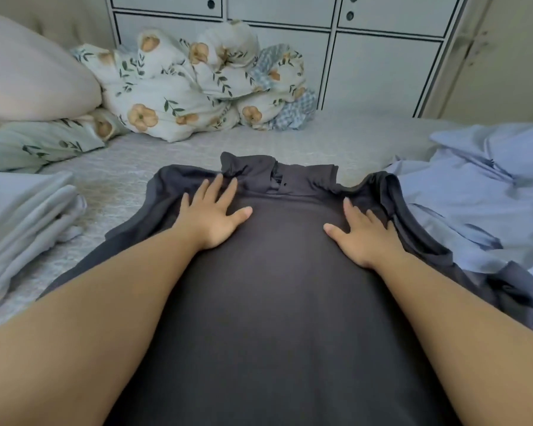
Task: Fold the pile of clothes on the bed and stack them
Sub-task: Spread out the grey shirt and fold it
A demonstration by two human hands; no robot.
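A dark grey collared shirt [277, 272] lies spread flat on the bed, collar pointing away from me. My left hand [214, 212] rests flat on its left shoulder area, fingers straight and spread. On the right shoulder area my right hand [362, 233] presses down the same way, palm down. A stack of folded light blue clothes [22, 222] sits at the left edge. Unfolded light blue garments [480, 192] lie in a heap at the right, partly over the dark shirt's sleeve.
A grey patterned bedsheet [173, 155] covers the bed. A crumpled floral duvet [194, 84] and a pink pillow [28, 72] sit at the far side. White cabinets [382, 56] stand behind the bed.
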